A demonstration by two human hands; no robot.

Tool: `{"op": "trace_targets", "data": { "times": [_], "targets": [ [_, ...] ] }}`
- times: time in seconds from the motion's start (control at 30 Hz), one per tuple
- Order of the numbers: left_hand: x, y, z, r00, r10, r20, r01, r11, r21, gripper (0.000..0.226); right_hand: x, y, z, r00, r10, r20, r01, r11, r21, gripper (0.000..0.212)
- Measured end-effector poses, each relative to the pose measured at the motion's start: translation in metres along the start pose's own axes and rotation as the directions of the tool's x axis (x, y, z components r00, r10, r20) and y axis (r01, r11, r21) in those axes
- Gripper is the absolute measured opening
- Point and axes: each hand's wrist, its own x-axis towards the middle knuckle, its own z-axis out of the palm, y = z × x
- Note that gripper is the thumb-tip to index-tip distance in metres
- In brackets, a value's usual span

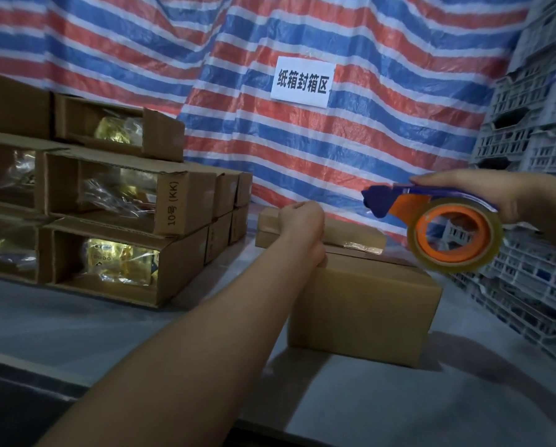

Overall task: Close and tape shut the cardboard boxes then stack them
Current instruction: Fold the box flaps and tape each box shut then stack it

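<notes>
A closed brown cardboard box stands on the grey table, in the middle right of the head view. A second, flatter box lies behind it, with a shiny strip of tape near its right end. My left hand grips the near box's top left edge, fingers curled over it. My right hand holds a blue and orange tape dispenser with a clear roll, raised above the box's right end and apart from it.
Several open cardboard boxes with gold packets inside are stacked at the left. A striped tarp with a white paper sign hangs behind. Stacked grey plastic crates stand at the right. The bare grey table surface runs along the front.
</notes>
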Motion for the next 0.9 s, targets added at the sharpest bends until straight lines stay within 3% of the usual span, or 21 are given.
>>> {"op": "trace_targets", "data": {
  "times": [0.1, 0.23, 0.27, 0.33, 0.4, 0.47, 0.57, 0.67, 0.8, 0.9],
  "targets": [
    [-0.004, -0.002, -0.001, 0.999, -0.044, -0.017, 0.038, 0.972, -0.232, 0.01, 0.006, -0.011, 0.004, 0.999, -0.045, 0.006, 0.045, 0.999, -0.018, 0.052],
    [-0.008, 0.001, -0.011, 0.996, -0.089, 0.032, 0.094, 0.933, -0.347, 0.011, 0.01, -0.01, 0.022, 0.988, -0.107, 0.113, 0.12, 0.985, -0.122, 0.034],
    [-0.009, 0.003, -0.013, 0.995, -0.093, 0.028, 0.097, 0.944, -0.315, 0.01, 0.01, -0.008, 0.025, 0.984, -0.141, 0.108, 0.159, 0.97, -0.182, 0.029],
    [-0.008, 0.007, -0.018, 0.999, -0.054, 0.004, 0.054, 0.979, -0.198, 0.015, 0.01, -0.005, 0.025, 0.983, -0.157, 0.095, 0.169, 0.975, -0.141, 0.031],
    [0.001, 0.008, -0.025, 0.999, 0.036, -0.028, -0.036, 0.999, 0.013, 0.03, 0.013, -0.002, 0.022, 0.982, -0.162, 0.096, 0.178, 0.966, -0.189, 0.035],
    [0.003, 0.008, -0.035, 0.989, 0.145, -0.037, -0.134, 0.97, 0.204, 0.028, 0.013, -0.005, 0.026, 0.979, -0.176, 0.106, 0.196, 0.954, -0.225, 0.032],
    [-0.003, 0.007, -0.049, 0.972, 0.229, 0.052, -0.233, 0.91, 0.343, 0.021, 0.012, -0.017, 0.035, 0.99, -0.061, 0.128, 0.086, 0.977, -0.197, 0.043],
    [-0.007, 0.002, -0.059, 0.972, 0.225, 0.066, -0.232, 0.881, 0.411, 0.02, 0.012, -0.03, 0.043, 0.99, -0.019, 0.137, 0.053, 0.967, -0.25, 0.074],
    [-0.011, -0.008, -0.067, 0.985, 0.167, 0.049, -0.171, 0.884, 0.435, 0.019, 0.011, -0.039, 0.05, 0.993, -0.038, 0.111, 0.077, 0.927, -0.367, 0.065],
    [-0.014, -0.015, -0.071, 0.991, 0.13, 0.029, -0.13, 0.897, 0.421, 0.019, 0.013, -0.042, 0.052, 0.994, -0.013, 0.106, 0.056, 0.909, -0.413, 0.079]
  ]
}}
